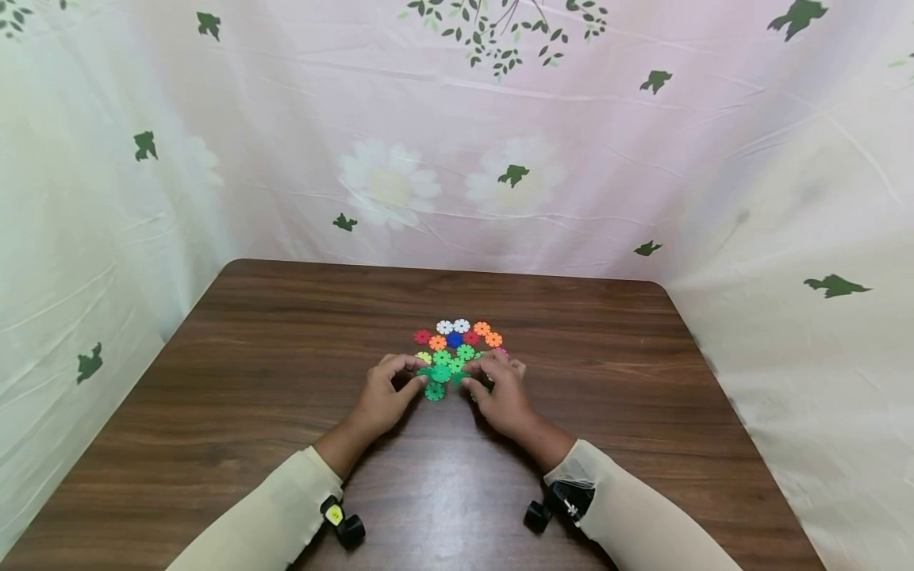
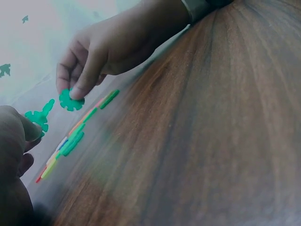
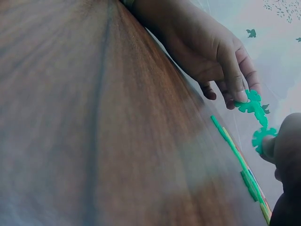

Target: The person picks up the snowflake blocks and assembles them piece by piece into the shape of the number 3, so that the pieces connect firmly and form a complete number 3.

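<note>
My left hand (image 1: 385,395) pinches a green notched disc (image 2: 36,118) between thumb and fingertips. A second green disc (image 2: 48,107) is joined to it at an angle, seen nearly edge-on in the left wrist view. Facing it, my right hand (image 1: 504,398) pinches a single green notched disc (image 3: 263,138). Both hands hold their pieces above the table, close together; in the left wrist view a small gap separates them. Below and beyond lie loose notched discs, among them a green disc (image 1: 434,391), a blue disc (image 1: 455,340) and a white disc (image 1: 462,326).
The brown wooden table (image 1: 607,381) carries the disc cluster near its middle. Orange discs (image 1: 481,328) and a red disc (image 1: 422,337) lie in the far part of the cluster. A patterned curtain (image 1: 443,119) hangs behind and at both sides.
</note>
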`<state>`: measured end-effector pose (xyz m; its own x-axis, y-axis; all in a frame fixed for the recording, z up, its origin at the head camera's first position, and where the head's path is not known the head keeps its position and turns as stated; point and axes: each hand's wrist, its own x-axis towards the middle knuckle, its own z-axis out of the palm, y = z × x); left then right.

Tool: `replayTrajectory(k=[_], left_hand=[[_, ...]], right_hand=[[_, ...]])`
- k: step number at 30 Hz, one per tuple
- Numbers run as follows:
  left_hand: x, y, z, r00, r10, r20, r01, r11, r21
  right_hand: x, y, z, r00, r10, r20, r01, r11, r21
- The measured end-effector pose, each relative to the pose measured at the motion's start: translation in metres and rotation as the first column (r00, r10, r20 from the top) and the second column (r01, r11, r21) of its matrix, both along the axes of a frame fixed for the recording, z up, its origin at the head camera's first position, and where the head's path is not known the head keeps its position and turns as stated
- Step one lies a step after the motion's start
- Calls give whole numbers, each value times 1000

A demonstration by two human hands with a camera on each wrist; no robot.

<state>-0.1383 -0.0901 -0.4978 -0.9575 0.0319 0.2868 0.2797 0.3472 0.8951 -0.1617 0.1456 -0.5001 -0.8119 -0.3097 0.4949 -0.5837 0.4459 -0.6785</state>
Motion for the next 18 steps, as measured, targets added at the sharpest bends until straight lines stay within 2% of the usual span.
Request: replayTrajectory(k=[9,18], left_hand=[[0,-1,0,1000,-21,-16,21,1000,-9],[1,-2,0,998,-40,-47,38,998,-55]], right_hand=[[0,0,3,1000,-25,-12,24,999,-23],[0,0,1,999,-30,-18,29,999,-28]])
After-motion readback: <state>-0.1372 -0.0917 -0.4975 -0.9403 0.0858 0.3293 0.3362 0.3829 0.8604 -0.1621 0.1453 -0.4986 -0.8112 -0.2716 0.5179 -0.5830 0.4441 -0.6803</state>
